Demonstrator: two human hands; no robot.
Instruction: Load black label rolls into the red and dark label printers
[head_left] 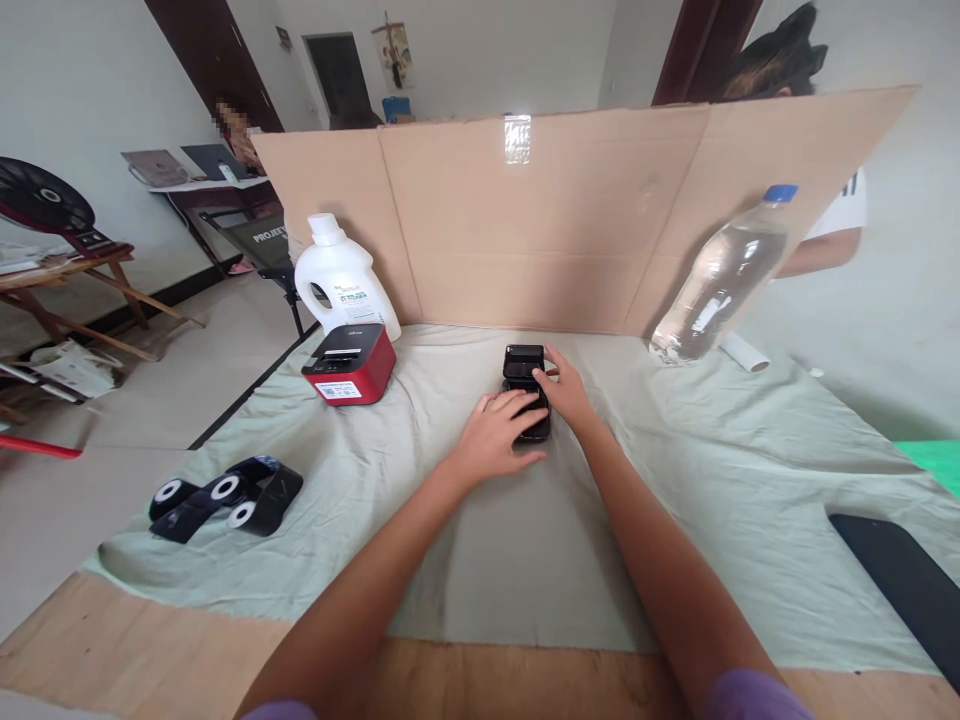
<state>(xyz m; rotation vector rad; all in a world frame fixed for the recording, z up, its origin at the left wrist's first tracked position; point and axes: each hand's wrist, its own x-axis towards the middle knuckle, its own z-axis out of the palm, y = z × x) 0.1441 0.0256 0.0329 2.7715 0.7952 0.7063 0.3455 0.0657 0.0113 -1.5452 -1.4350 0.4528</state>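
Note:
A small black device with a raised lid, possibly a portable printer, sits on the cloth in front of me. My left hand lies over its lower part from the left, fingers stretched and apart, with the thumb near the front edge. At the right side of the lid, my right hand has its thumb and fingers closed on the device. Part of the device's body is hidden under my fingers.
Left of the hands stand a red and black printer and a white detergent bottle; several black rolls lie nearer. A clear bottle, white tube and phone are right. A cardboard panel closes the back.

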